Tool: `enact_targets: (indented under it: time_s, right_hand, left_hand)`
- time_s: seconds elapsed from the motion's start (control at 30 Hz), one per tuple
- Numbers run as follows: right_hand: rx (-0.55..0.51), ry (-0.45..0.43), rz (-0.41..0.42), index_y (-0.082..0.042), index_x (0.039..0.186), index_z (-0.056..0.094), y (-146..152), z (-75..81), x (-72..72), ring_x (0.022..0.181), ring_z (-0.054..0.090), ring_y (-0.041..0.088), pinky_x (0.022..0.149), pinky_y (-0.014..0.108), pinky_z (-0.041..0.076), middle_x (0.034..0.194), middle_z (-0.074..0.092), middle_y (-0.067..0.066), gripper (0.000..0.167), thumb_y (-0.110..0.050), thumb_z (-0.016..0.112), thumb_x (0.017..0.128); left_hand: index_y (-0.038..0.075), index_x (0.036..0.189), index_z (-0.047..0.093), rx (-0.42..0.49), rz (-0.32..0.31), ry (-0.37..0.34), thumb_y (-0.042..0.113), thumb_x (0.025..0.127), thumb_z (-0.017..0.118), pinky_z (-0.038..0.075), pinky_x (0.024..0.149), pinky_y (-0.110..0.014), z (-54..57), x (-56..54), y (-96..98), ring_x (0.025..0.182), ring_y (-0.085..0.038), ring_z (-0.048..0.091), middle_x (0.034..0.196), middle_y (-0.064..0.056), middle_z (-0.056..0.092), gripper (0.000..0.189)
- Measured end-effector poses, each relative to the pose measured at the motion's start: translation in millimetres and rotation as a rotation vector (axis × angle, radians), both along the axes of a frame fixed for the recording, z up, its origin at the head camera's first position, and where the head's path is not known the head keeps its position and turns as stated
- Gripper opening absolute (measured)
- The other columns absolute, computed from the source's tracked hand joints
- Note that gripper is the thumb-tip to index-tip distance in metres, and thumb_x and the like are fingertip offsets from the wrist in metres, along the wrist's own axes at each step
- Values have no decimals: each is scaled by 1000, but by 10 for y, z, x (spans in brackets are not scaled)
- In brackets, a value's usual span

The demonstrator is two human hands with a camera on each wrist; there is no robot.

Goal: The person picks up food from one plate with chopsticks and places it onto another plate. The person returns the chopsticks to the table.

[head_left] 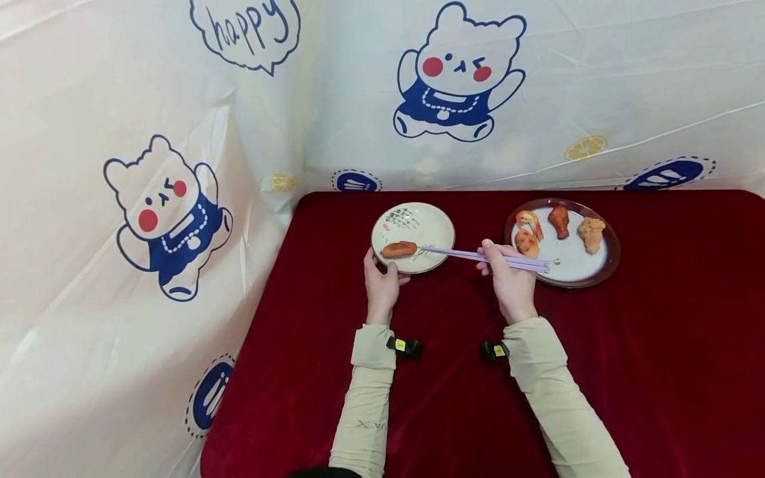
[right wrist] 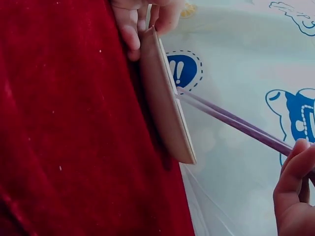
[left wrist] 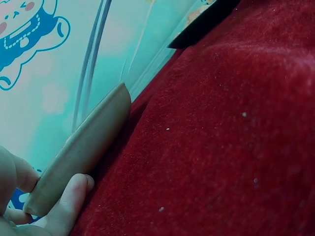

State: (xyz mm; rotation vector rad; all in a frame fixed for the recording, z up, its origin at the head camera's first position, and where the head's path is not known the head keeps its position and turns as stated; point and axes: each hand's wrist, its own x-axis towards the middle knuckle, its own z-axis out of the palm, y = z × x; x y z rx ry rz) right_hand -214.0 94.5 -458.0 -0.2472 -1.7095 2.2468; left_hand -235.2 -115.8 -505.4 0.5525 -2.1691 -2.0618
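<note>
My left hand (head_left: 382,289) grips the near-left rim of a small cream plate (head_left: 439,226) with a green plant print, its thumb and fingers on either side of the edge in the left wrist view. An elongated, browned piece of food (head_left: 398,249) lies on this plate near that hand. Between the fingers of my right hand (head_left: 512,282) is a pair of light purple chopsticks (head_left: 457,253). They reach left over the plate, their tips right at the food's right end. In the right wrist view the chopsticks (right wrist: 236,122) slant down to the plate's upper face.
At the right, a brown-rimmed plate (head_left: 613,255) with a white middle holds a shrimp (head_left: 529,222), a drumstick (head_left: 559,222), a craggy fried piece (head_left: 591,234) and a browned piece (head_left: 526,243). Dark red velvet (head_left: 445,411) covers the table. Printed white sheets (head_left: 358,99) hang behind and left.
</note>
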Motion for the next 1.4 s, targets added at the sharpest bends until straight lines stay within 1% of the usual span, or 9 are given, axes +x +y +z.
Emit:
enact_targets:
  time_s: [0.07, 0.13, 0.27, 0.37, 0.47, 0.63, 0.9, 1.13, 1.4]
  right_hand:
    - [16, -2, 16, -12, 80, 76, -8, 9, 9, 55, 63, 5, 53, 15, 55, 74, 72, -5, 12, -19, 70, 88]
    - [44, 5, 36, -4, 86, 76, -14, 18, 19, 57, 63, 5, 55, 16, 55, 76, 71, -6, 17, -20, 70, 89]
    - [176, 35, 94, 9, 95, 72, -47, 27, 37, 63, 63, 3, 60, 15, 56, 81, 68, -6, 28, -18, 68, 91]
    - [293, 67, 154, 10, 98, 72, -100, 42, 62, 69, 63, 1, 64, 14, 57, 90, 67, 2, 25, -14, 65, 93]
    - [368, 95, 219, 10, 99, 71, -172, 116, 119, 74, 63, 1, 68, 14, 57, 99, 66, 15, 21, -9, 63, 93]
    - [395, 117, 290, 14, 99, 70, -249, 261, 221, 78, 63, 4, 71, 15, 57, 104, 64, 25, 20, -3, 62, 92]
    - [416, 45, 299, 11, 95, 71, -232, 330, 218, 77, 65, 19, 69, 20, 59, 96, 65, 20, 19, -6, 63, 92]
    - [412, 48, 317, 12, 96, 70, -232, 318, 219, 75, 64, 10, 68, 17, 58, 97, 65, 22, 20, -6, 62, 93]
    - [385, 54, 310, 12, 95, 71, -234, 319, 223, 75, 64, 12, 69, 20, 59, 96, 64, 20, 19, -6, 62, 92]
  left_hand:
    - [17, 155, 16, 1, 1, -2, 8, 96, 44, 62, 67, -29, 0, -4, 0, 67, -18, 66, 152, -12, 27, 67]
    - [17, 155, 16, 2, 0, -5, 8, 96, 44, 62, 67, -29, 1, -5, -1, 67, -19, 66, 153, -11, 26, 66]
    - [18, 155, 15, 1, -1, -15, 9, 96, 44, 62, 67, -29, 8, -2, -1, 70, -21, 67, 154, -11, 25, 66]
    - [19, 155, 15, -4, -4, -21, 10, 96, 44, 63, 68, -30, 13, 2, -2, 71, -23, 67, 155, -11, 25, 66]
    - [19, 155, 15, -5, -7, -21, 10, 96, 44, 63, 68, -30, 12, 1, -6, 73, -24, 68, 155, -11, 24, 66]
    - [18, 155, 16, -7, -8, -14, 10, 96, 44, 63, 68, -30, 9, -2, -8, 73, -24, 67, 154, -11, 25, 65]
    - [18, 154, 17, 2, -2, -8, 9, 96, 45, 63, 67, -30, 9, -5, -2, 70, -22, 67, 153, -11, 26, 65]
    - [18, 154, 17, 2, -4, -12, 10, 96, 46, 63, 66, -30, 1, -11, 5, 71, -23, 67, 153, -10, 27, 65]
    - [17, 155, 16, 17, -6, 8, 8, 96, 46, 62, 66, -30, 2, -6, 7, 68, -18, 66, 151, -11, 28, 66]
